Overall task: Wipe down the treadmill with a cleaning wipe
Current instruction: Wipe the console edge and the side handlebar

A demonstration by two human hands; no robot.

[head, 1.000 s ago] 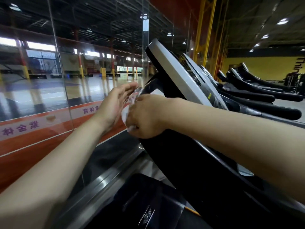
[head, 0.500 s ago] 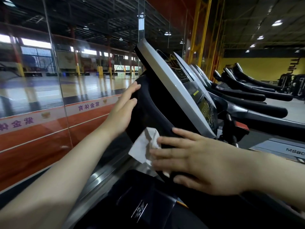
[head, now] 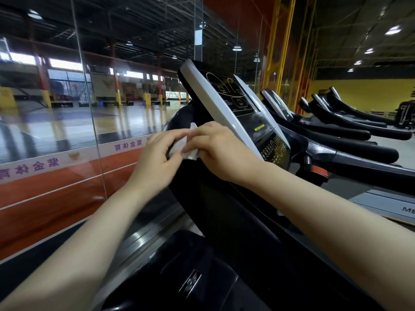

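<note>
Pinching the wipe [head: 184,145] between left hand [head: 157,158] and right hand [head: 215,149], seemingly refolding, we risk dropping it off the treadmill [head: 224,198].

A glass wall [head: 89,122] stood close on the left of the treadmill [head: 224,198], leaving only a narrow gap beside the console's black back. The tilted console panel [head: 238,104] blocked the way to the right of both hands. Beyond it, a row of other treadmills [head: 350,122] with long handrails crowded the right side. Open air lay above the console.
</note>
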